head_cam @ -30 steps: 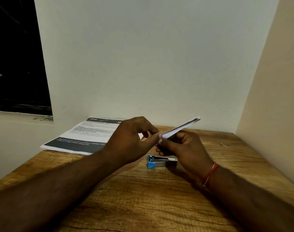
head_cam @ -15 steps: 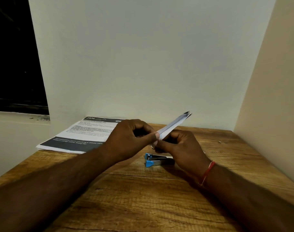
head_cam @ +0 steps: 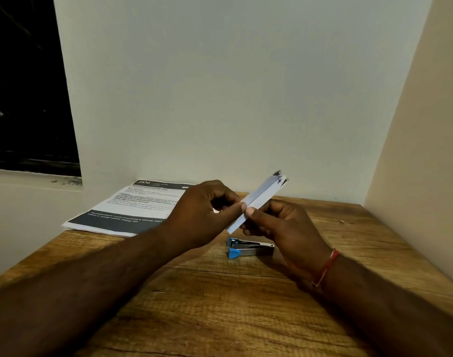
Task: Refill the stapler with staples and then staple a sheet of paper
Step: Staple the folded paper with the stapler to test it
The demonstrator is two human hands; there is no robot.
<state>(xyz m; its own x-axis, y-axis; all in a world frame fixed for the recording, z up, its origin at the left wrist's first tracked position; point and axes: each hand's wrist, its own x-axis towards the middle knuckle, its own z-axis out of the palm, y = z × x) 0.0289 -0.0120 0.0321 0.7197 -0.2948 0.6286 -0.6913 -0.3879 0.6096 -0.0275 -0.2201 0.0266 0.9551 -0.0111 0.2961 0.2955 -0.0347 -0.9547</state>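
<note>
Pinching white packet in left hand, right hand, stapler beneath, sheet (headed 2930)

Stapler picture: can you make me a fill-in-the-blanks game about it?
1. The stapler lies on the ____ table.
2. The left hand and right hand both pinch a slim ____ box.
3. The printed paper lies on the person's ____ side.
4. A red thread circles the ____ wrist.
Missing words: wooden; white; left; right.
</note>
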